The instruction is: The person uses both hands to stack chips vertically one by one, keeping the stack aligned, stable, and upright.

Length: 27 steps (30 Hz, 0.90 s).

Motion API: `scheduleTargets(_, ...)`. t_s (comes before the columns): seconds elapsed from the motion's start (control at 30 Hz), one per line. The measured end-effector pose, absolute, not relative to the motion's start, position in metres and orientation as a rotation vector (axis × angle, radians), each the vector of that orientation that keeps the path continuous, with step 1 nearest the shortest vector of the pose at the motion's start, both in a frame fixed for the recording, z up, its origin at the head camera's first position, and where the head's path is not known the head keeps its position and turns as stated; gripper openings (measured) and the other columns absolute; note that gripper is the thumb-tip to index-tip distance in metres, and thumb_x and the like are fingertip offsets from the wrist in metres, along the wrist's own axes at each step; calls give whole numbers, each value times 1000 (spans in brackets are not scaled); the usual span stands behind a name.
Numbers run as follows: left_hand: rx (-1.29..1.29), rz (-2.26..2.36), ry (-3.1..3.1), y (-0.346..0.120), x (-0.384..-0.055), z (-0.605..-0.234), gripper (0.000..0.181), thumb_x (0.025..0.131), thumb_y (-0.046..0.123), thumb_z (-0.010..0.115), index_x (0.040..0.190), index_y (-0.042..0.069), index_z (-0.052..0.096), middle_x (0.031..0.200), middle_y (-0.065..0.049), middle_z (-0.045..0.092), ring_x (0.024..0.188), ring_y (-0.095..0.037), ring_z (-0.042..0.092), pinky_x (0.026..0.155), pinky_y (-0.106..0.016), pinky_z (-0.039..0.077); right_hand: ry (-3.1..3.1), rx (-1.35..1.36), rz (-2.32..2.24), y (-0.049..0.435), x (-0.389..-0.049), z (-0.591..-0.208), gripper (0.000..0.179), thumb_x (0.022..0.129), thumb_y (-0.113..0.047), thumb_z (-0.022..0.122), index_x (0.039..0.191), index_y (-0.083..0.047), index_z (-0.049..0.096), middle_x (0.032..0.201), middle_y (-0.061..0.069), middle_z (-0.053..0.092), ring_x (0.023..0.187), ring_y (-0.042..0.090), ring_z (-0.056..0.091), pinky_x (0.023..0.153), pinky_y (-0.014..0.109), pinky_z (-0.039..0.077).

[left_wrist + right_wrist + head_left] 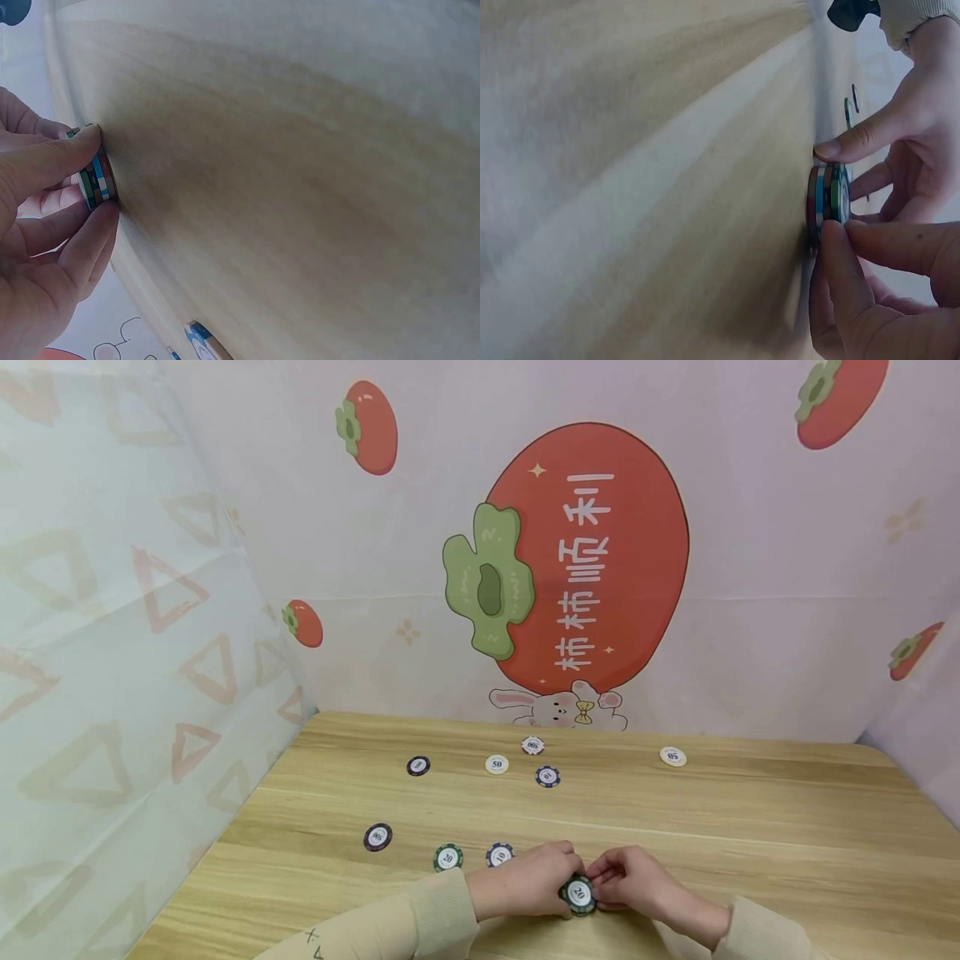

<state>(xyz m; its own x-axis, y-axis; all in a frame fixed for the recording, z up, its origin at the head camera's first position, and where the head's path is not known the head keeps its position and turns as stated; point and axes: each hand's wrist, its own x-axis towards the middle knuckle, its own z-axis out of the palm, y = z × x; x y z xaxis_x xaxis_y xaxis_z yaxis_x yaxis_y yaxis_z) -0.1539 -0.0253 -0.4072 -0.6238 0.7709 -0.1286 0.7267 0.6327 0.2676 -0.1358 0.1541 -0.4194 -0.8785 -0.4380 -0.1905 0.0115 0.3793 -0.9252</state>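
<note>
At the frame's lower centre: poker chip stack [579, 895].
My left hand [528, 880] grips its rim, thumb and fingers curled; my right hand [639, 885] pinches its right edge, fingertips closed.

You've got a light wood-grain table [750, 827] in front of a pale pinkish backdrop [742, 568] — huge red cartoon fruit [637, 568] with pale characters [585, 568], a bunny [561, 711] right below, smaller fruits [378, 431] dotted around. On your left, a whitish wall covering [97, 635] with red and tan triangle outlines [168, 589] — and your light's pretty soft.
</note>
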Motion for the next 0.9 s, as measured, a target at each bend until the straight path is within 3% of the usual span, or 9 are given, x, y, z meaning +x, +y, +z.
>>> scheduleTargets(0.3, 1242, 282, 2626, -26, -154, -407, 37, 68, 22, 79, 101, 12, 64, 88, 9, 51, 77, 3, 46, 70, -9, 39, 2573, -780, -1174, 164, -149, -414, 10, 74, -1, 67, 83, -3, 64, 78, 0, 63, 69, 3, 53, 61, 22, 46)
scheduleTargets(0.7, 1229, 266, 2610, -26, -155, -407, 37, 70, 23, 78, 102, 12, 63, 90, 9, 51, 78, 4, 46, 70, -9, 40, 3052, -1161, -571, 185, -179, -418, 10, 77, -3, 66, 87, -4, 63, 86, 3, 60, 80, 20, 58, 71, 34, 50)
scheduleTargets(0.9, 1224, 280, 2605, -26, -154, -407, 37, 70, 22, 78, 102, 12, 63, 90, 9, 52, 79, 4, 47, 71, -9, 40, 3104, -1106, -507, 197, -194, -419, 12, 77, -2, 65, 89, -1, 63, 88, 6, 60, 83, 23, 57, 74, 38, 49)
